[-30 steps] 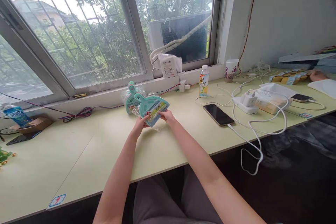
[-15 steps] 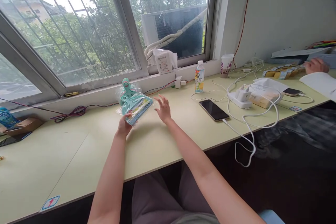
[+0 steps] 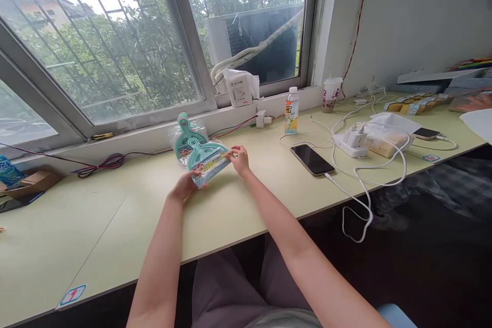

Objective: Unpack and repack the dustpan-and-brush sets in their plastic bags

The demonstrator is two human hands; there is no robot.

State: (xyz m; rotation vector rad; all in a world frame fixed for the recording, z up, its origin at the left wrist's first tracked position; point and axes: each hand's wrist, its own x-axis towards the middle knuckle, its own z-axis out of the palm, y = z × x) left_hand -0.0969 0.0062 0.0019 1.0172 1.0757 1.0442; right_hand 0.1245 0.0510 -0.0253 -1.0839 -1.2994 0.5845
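Head view: film-wrapped teal dustpan-and-brush set (image 3: 204,153) is in both hands, tilted, handle up and far, in front of a second teal wrapped set (image 3: 183,138) that leans by the window wall. Can't tell if the two touch, or if the held one's low edge meets the table (image 3: 126,236).

Left hand (image 3: 183,186): closed on the near-left corner, thumb in front. Right hand (image 3: 240,162): fingers narrow, pinching the right edge.

To do it well, my call: film looks slick, so take the rigid pan edge, not loose wrap. Even pressure both ends, label face unbent, mind the far set.

Text: set's yellow label has print too small to read, red picture at its left end. Bottle (image 3: 291,115), right and far: big dark characters, lemon art, can't read surely. Cup (image 3: 331,95) farther right: purple lettering, brand unclear. Tissue pack (image 3: 386,138): letters part hidden by cables. White paper pack (image 3: 240,90) on the sill: fine print, illegible. Near-left sticker (image 3: 73,295): red mark, blue border.
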